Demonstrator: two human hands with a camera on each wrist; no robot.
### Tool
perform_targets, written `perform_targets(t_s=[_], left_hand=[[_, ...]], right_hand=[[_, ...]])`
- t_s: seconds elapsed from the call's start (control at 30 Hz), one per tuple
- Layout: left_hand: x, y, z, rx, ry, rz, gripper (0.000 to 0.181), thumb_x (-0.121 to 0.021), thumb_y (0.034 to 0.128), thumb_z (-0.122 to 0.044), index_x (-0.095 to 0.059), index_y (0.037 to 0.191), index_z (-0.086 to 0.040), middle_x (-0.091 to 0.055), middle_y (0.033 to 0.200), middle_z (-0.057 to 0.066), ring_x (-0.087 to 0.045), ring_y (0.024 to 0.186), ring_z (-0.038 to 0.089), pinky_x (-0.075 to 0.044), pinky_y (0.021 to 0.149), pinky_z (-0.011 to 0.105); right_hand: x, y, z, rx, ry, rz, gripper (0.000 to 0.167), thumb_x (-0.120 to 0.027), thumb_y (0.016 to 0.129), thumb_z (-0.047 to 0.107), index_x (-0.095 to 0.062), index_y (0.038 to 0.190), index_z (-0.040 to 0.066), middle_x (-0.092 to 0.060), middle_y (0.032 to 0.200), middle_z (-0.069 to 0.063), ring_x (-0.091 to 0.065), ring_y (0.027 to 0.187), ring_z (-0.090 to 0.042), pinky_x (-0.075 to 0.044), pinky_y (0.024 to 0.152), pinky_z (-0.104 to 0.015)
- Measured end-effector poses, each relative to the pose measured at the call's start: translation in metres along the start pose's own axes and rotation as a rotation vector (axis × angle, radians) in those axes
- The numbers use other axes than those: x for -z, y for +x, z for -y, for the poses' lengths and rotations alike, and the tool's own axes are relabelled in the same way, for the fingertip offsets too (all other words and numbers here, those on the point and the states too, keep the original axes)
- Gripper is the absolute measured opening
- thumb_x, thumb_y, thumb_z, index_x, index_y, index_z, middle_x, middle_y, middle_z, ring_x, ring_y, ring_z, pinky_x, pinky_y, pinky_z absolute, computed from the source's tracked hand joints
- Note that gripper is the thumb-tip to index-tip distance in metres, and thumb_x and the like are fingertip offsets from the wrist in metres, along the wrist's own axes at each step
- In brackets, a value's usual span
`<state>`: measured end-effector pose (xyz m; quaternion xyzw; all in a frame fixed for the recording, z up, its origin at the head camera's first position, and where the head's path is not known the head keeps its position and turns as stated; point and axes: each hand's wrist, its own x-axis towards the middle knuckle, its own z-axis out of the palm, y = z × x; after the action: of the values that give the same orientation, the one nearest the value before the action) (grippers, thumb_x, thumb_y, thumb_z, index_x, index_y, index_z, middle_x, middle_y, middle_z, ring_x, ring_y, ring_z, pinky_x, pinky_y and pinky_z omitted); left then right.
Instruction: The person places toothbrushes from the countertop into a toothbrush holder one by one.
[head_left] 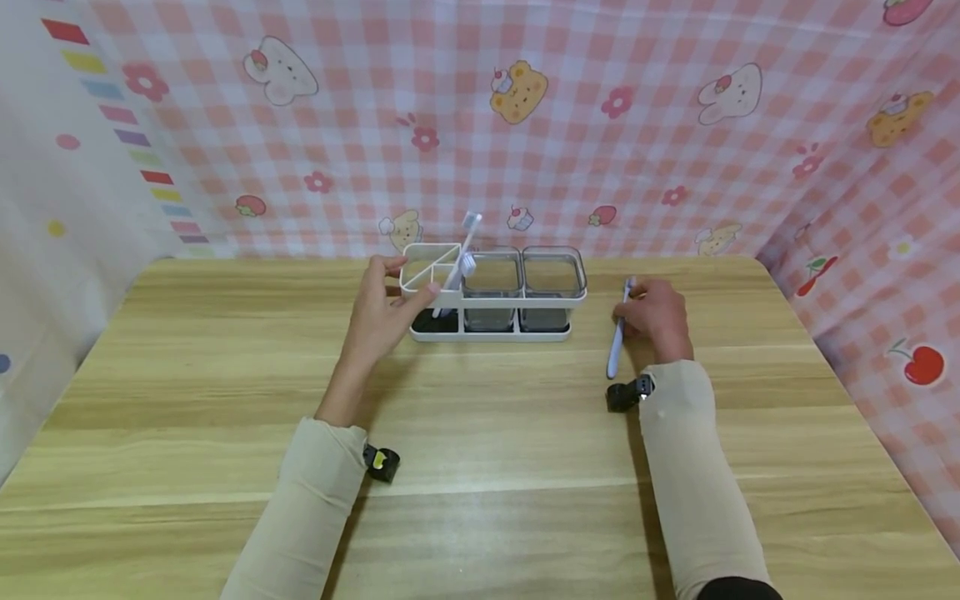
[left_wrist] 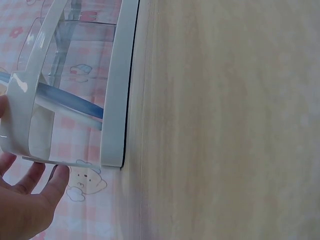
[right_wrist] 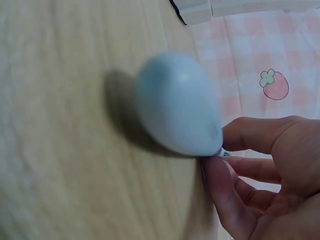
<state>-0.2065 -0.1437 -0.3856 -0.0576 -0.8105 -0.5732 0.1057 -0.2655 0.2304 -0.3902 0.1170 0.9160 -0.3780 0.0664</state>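
A white toothbrush holder (head_left: 517, 305) with clear cups stands near the back of the table. My left hand (head_left: 382, 304) grips its left end, thumb on the front rim and fingers around the side. Two toothbrushes (head_left: 454, 277) lean in the divided left compartment, heads up; their blue and white handles (left_wrist: 70, 102) show in the left wrist view. Right of the holder, my right hand (head_left: 654, 312) pinches a pale blue toothbrush (head_left: 616, 350) close to its head. The butt of that handle (right_wrist: 177, 105) looms large and blurred in the right wrist view.
Two clear square cups (head_left: 553, 275) fill the middle and right slots of the holder. The wooden table (head_left: 495, 467) ends at a pink checked cloth (head_left: 465, 167) hanging right behind the holder. Similar cloth hangs along the right side.
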Motion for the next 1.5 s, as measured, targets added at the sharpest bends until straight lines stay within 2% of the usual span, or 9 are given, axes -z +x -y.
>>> perform_targets(t_s=[0.3,0.57,0.93,1.23,1.5], left_hand=[[-0.001,0.0,-0.001,0.001,0.0,0.009,0.061,-0.074,0.0927,-0.028,-0.044,0.137,0.001,-0.049,0.128,0.019,-0.056,0.105,0.035,-0.05,0.091,0.046],[0.0,-0.002,0.003,0.014,-0.013,-0.003,0.061,-0.075,0.092,-0.029,-0.045,0.136,0.001,-0.05,0.127,0.021,-0.054,0.105,0.037,-0.05,0.09,0.045],[0.0,-0.002,0.004,0.01,-0.007,0.002,0.062,-0.075,0.092,-0.03,-0.044,0.136,0.002,-0.05,0.128,0.021,-0.055,0.104,0.036,-0.05,0.089,0.045],[-0.001,0.001,0.003,-0.007,-0.002,0.005,0.062,-0.074,0.0926,-0.03,-0.044,0.135,0.003,-0.049,0.129,0.024,-0.055,0.104,0.037,-0.05,0.089,0.045],[0.0,0.001,0.003,-0.008,0.011,0.001,0.062,-0.074,0.0925,-0.031,-0.044,0.136,0.002,-0.049,0.13,0.023,-0.056,0.104,0.036,-0.05,0.088,0.045]], right_hand=[[0.002,-0.001,-0.005,0.036,-0.004,-0.033,0.031,-0.064,0.091,0.013,-0.062,0.115,-0.007,-0.067,0.109,-0.025,-0.062,0.055,-0.008,-0.051,0.057,-0.022],[-0.002,0.005,-0.009,-0.071,0.152,-0.009,0.037,-0.061,0.096,0.014,-0.059,0.128,-0.006,-0.062,0.121,-0.025,-0.061,0.055,-0.005,-0.054,0.056,-0.022],[-0.004,0.002,-0.008,-0.096,0.251,-0.022,0.045,-0.059,0.095,0.013,-0.056,0.138,-0.002,-0.058,0.119,-0.02,-0.062,0.058,-0.006,-0.057,0.059,-0.025],[0.004,-0.003,-0.001,-0.04,0.207,-0.118,0.045,-0.06,0.095,0.015,-0.058,0.138,0.001,-0.063,0.117,-0.017,-0.061,0.068,-0.008,-0.058,0.061,-0.026],[0.015,-0.009,0.015,0.029,0.355,-0.184,0.046,-0.062,0.092,0.008,-0.056,0.136,-0.003,-0.054,0.097,-0.006,-0.058,0.062,-0.004,-0.06,0.064,-0.03]])
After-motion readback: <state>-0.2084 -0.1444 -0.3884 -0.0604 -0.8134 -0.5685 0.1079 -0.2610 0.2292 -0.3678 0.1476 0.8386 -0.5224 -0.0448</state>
